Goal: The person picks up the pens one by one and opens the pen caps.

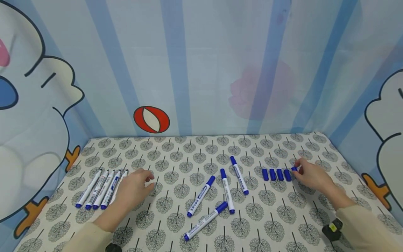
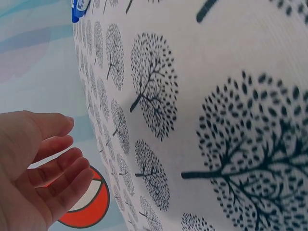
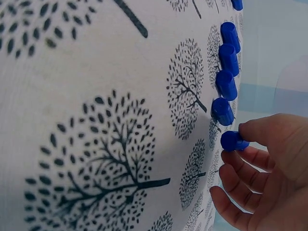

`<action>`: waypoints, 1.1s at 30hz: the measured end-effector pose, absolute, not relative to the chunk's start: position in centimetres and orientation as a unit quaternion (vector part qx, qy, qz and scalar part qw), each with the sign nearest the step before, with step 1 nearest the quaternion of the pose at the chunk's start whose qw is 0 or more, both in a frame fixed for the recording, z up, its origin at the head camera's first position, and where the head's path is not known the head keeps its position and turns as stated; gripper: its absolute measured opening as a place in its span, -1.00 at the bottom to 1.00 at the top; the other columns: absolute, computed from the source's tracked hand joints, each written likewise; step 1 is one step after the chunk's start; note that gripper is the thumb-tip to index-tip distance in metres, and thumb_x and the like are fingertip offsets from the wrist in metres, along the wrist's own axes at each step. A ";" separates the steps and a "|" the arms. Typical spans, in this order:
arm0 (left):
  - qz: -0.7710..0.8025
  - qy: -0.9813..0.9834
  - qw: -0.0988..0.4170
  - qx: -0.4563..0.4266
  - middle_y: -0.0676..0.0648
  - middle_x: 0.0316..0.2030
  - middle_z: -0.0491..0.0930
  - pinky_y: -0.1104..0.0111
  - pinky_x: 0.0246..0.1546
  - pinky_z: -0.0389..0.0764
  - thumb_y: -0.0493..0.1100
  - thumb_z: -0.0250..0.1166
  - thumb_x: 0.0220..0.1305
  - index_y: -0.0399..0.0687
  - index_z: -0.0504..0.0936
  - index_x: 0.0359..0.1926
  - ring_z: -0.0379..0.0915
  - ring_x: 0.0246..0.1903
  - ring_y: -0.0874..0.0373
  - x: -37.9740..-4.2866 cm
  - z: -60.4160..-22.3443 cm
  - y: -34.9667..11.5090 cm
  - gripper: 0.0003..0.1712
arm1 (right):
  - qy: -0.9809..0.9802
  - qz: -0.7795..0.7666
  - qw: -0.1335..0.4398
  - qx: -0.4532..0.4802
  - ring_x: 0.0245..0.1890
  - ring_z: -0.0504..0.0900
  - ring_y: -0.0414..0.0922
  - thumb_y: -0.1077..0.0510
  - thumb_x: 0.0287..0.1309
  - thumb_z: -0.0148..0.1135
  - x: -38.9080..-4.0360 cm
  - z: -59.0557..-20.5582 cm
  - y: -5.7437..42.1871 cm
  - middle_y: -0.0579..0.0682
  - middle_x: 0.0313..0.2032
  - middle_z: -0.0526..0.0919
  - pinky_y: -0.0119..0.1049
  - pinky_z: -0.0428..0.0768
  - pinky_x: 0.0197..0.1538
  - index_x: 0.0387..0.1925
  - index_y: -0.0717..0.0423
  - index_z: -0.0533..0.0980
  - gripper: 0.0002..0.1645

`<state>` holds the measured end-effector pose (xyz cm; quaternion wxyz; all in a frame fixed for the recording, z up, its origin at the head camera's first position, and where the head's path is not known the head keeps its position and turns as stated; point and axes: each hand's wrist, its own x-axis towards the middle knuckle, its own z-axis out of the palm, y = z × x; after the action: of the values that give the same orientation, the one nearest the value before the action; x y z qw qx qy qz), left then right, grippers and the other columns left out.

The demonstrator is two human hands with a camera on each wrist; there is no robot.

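Note:
At the right, my right hand (image 1: 315,178) pinches a blue marker cap (image 3: 232,140) between thumb and fingertips. The held cap is at the right end of a row of blue caps (image 1: 272,174) lying side by side on the cloth. My left hand (image 1: 132,187) holds nothing; its fingers are loosely bent in the left wrist view. It hovers beside several uncapped white whiteboard markers (image 1: 103,189), laid parallel with dark tips pointing away, and partly hides the rightmost one.
Several capped markers lie scattered mid-table, including a slanted marker (image 1: 201,196), an upright-lying marker (image 1: 227,191), a farther marker (image 1: 240,175) and a nearer marker (image 1: 204,222). A tree-patterned cloth (image 1: 163,224) covers the table. A printed curtain (image 1: 207,70) stands behind.

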<state>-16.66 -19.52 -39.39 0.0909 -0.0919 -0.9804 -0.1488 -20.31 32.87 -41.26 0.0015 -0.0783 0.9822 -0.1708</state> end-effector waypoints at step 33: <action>-0.156 -0.972 0.108 -0.141 0.05 -0.39 0.58 0.50 -0.64 0.39 -0.12 0.41 -0.06 0.02 0.63 -0.32 0.43 -0.56 0.25 -17.2 -40.0 -15.9 -0.78 | 0.984 -0.164 0.040 -0.049 -0.56 0.54 -0.06 0.13 0.23 -0.02 -20.7 -41.8 33.0 0.33 -0.34 0.58 -0.24 0.44 -0.55 -0.14 0.46 0.34 -0.61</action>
<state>-17.15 -15.94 -39.98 0.1078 -0.1405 -0.9718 -0.1557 -20.74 33.03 -41.78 0.0401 -0.0493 0.9844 -0.1641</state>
